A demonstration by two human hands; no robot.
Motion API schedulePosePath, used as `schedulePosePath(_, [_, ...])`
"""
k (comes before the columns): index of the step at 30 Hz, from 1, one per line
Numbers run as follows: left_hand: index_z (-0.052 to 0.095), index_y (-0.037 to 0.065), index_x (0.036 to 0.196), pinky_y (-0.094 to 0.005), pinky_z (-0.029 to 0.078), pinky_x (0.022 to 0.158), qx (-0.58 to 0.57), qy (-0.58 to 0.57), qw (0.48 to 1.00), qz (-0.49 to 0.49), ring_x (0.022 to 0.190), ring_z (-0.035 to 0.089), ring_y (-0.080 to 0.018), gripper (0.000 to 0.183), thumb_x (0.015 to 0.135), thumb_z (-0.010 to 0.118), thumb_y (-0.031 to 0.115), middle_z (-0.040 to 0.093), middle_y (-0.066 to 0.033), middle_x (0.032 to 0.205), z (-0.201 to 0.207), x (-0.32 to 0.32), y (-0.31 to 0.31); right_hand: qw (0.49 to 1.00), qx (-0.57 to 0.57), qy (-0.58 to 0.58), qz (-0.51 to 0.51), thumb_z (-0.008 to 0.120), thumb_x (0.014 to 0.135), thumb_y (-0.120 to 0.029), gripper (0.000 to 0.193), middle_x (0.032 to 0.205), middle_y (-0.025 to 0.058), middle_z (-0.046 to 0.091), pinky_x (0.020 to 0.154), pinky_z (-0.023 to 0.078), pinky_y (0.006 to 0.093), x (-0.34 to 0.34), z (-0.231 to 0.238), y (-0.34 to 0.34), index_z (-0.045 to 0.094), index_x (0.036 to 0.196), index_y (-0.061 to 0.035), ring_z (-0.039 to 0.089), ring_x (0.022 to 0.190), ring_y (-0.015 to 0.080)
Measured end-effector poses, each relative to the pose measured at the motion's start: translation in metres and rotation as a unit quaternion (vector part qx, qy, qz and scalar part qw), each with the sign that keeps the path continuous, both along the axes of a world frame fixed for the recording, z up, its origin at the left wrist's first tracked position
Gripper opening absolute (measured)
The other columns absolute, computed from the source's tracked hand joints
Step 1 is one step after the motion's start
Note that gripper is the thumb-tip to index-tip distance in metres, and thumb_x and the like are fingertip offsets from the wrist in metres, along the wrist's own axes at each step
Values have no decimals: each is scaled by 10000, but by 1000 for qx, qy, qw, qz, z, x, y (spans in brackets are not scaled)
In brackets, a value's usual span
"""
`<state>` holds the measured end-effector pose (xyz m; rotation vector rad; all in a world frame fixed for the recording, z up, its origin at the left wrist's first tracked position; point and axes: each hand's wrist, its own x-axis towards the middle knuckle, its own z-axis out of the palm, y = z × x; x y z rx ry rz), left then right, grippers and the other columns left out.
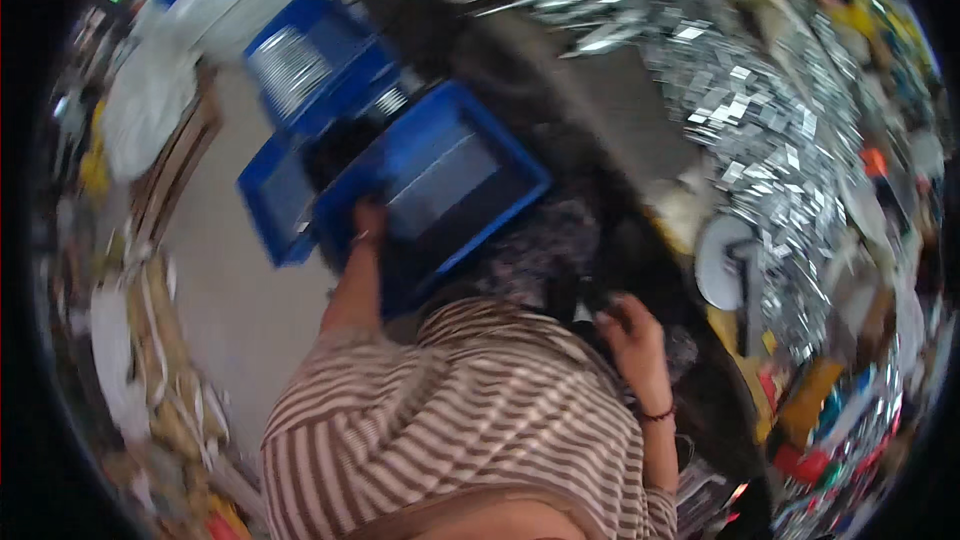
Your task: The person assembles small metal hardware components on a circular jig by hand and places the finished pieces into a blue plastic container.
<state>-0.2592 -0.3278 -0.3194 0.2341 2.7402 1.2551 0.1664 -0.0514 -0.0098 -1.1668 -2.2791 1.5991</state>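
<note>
My left hand (pixel 369 217) reaches over the near left side of a blue plastic bin (pixel 535 180). Its fingers are blurred and dark, so I cannot see whether they grip the bin. Inside lies a grey, flat stack of what look like thin strips or sheets (pixel 445 175). Lower right, my right hand (pixel 636 338) hangs beside my striped shirt with its fingers curled inward. Whatever those fingers close on, if anything, is lost in the dark blur.
More blue bins stand beyond and left of this one; one (pixel 315 15) holds shiny stacked pieces. A table on the right bears a heap of small silvery pieces (pixel 750 120) and a round white object (pixel 724 262). Cardboard (pixel 180 150) and white bags (pixel 150 100) lie left.
</note>
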Motion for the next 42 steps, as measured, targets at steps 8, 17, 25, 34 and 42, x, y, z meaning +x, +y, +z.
schedulePosePath(8, [693,-9,1120,-322,539,793,192,84,972,-103,856,690,-166,299,990,691,261,735,-85,973,209,30,167,999,21,39,12,757,916,-132,295,985,219,695,708,530,388,13,2,8,655,1157,6,683,802,341])
schedulePosePath(17, [724,109,1059,-387,557,792,114,279,767,-567,951,677,-259,182,884,736,58,651,-63,991,343,203,367,993,85,59,-49,741,937,-123,310,987,167,701,733,545,353,42,21,10,657,1205,9,685,810,248])
schedulePosePath(25, [707,125,998,-440,539,831,-12,343,664,-664,1031,618,-298,168,842,725,65,595,-63,993,354,193,389,964,218,24,-148,734,901,-145,242,1008,190,695,786,552,451,123,65,39,681,1108,-32,685,938,396])
schedulePosePath(34, [688,70,987,-450,521,861,104,299,669,-672,1047,611,-320,165,837,743,107,644,-84,1023,365,234,351,816,463,-172,-302,685,905,-116,200,980,156,695,695,565,476,147,39,159,637,1091,-60,710,835,377])
schedulePosePath(42, [700,90,970,-434,524,828,97,242,664,-701,998,619,-309,137,857,755,146,641,-74,984,350,271,335,785,453,-312,-287,637,880,-28,247,1039,163,700,699,592,508,152,20,183,590,1116,-89,727,813,410])
